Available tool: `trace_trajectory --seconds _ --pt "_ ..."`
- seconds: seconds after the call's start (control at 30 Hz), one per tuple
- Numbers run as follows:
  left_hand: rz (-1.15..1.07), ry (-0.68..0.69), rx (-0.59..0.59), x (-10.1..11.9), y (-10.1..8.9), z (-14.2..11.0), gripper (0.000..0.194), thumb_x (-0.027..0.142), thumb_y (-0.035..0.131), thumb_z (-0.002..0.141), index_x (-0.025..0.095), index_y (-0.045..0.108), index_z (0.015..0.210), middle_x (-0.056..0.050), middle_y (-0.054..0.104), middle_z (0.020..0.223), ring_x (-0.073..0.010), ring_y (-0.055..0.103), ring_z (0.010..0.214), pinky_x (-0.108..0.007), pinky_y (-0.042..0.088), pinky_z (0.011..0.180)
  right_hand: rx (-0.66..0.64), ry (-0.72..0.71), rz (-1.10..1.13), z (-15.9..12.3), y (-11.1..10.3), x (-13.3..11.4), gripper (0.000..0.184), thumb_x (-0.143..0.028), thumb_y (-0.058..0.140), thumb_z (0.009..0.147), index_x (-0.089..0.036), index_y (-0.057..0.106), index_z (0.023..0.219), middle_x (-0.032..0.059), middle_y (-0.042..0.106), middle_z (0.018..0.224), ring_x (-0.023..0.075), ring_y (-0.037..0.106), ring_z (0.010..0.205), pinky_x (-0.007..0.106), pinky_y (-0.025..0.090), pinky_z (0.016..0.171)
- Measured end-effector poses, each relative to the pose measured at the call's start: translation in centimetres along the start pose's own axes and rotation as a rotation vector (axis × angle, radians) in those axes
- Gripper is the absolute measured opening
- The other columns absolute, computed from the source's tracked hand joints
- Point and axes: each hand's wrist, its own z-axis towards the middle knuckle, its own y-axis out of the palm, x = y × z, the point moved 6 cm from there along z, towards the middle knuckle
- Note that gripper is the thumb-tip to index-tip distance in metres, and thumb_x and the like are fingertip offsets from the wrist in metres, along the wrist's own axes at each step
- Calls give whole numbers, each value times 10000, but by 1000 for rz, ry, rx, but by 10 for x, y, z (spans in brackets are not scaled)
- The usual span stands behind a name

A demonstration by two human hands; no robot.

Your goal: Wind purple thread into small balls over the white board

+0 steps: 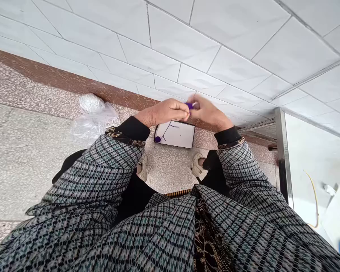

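Out in front of me, my left hand [171, 111] has its fingers closed in a pinch on a small piece of purple yarn work [189, 105]. Close against it, my right hand [208, 110] is slightly blurred, its fingers bent together at the purple piece; whatever they grip is too small to make out. Below the hands, a shallow white tray with a dark rim [183, 136] lies on the floor. A ball of purple yarn [157, 139] sits in its near left corner, and a loose purple strand [166, 131] runs from there up across the white surface.
Left of the tray, a white ball of yarn [91, 102] rests beside a clear plastic bag [89, 122] on the speckled floor. A tiled wall [183, 49] rises just beyond my hands. At right stands a metal-edged frame [283, 151]. My shoes [197, 164] flank the tray.
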Motion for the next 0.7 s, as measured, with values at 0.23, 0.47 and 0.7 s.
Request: trace_trajectory --seconds 0.23,0.47,0.7 --pt "-134 16 109 -15 -19 2 198 118 573 869 153 622 680 10 509 628 -76 380 519 -230 321 555 -191 -185 433 -19 -2 -23 622 -565 876 674 -219 558 1081 41 645 1015 120 544 717 255 503 580" --pt "-57 4 -82 -8 9 6 241 100 544 890 155 641 676 15 510 595 -84 434 529 -221 360 565 364 -235 404 -10 -35 -24 488 -647 764 735 -320 557 1033 62 653 1119 237 583 894 364 581 716" --pt "-91 42 -57 4 0 -6 177 174 625 863 158 685 698 11 532 603 -85 434 524 -231 363 547 -221 72 -192 -12 10 0 422 -383 839 717 -191 585 995 43 637 935 173 564 865 318 514 766"
